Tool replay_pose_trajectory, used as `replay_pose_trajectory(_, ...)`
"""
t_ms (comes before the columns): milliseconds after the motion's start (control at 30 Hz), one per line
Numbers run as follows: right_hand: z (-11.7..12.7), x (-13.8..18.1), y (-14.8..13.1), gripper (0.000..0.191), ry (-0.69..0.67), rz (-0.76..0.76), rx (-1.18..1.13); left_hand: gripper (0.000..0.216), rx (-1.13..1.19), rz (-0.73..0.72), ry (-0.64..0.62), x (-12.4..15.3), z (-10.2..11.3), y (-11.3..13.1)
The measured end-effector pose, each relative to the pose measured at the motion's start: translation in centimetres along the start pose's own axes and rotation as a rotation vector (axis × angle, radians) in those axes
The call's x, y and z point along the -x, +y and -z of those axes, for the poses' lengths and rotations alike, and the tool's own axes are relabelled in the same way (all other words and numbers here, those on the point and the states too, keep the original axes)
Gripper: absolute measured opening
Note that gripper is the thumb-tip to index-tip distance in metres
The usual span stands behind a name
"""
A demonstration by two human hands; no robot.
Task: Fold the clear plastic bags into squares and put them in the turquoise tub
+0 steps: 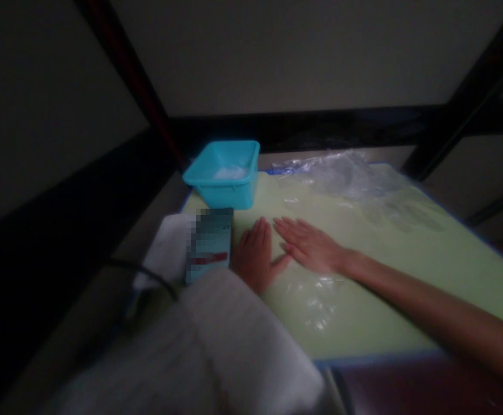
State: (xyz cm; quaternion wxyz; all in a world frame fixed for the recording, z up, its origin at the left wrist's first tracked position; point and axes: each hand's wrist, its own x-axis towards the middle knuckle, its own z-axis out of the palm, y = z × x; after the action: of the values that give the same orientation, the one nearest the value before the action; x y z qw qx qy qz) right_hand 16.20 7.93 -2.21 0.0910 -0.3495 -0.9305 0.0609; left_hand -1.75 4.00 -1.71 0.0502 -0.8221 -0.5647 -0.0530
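My left hand (255,256) lies flat on the pale yellow-green tabletop (441,288), fingers stretched forward and thumb out to the right. My right hand (314,245) also rests flat, its fingers pointing left. The thumb of the left reaches close to the right hand's thumb; whether they touch, I cannot tell. Shiny glare around both hands looks like clear plastic film (320,305) lying on the surface. Just left of my left hand is a flat teal box (216,242), partly blurred out. Neither hand grips anything.
A turquoise plastic basin (229,193) with something whitish inside stands at the back left. Crumpled clear plastic (346,173) lies along the back edge. A white cloth or paper (165,248) and a dark cable (143,268) are at the left. A pale sleeve (242,334) covers the near left.
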Motion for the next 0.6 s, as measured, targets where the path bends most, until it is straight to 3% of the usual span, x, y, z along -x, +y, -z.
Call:
replay_pose_trajectory(233, 0.2, 2.0, 2.8, 0.059, 0.0, -0.05, 0.019, 0.076, -0.022, 0.009, -0.09, -0.1, 0.8, 0.3)
replay_pose_trajectory(433, 1.6, 6.6, 6.6, 0.061, 0.021, -0.209, 0.068, 0.073, -0.011, 0.01, -0.11, 0.0, 1.1, 0.3)
replay_pose_trajectory(600, 2.0, 7.8, 7.6, 0.062, 0.026, -0.262, 0.094, 0.07, 0.019, 0.015, -0.086, 0.0, 0.8, 0.0)
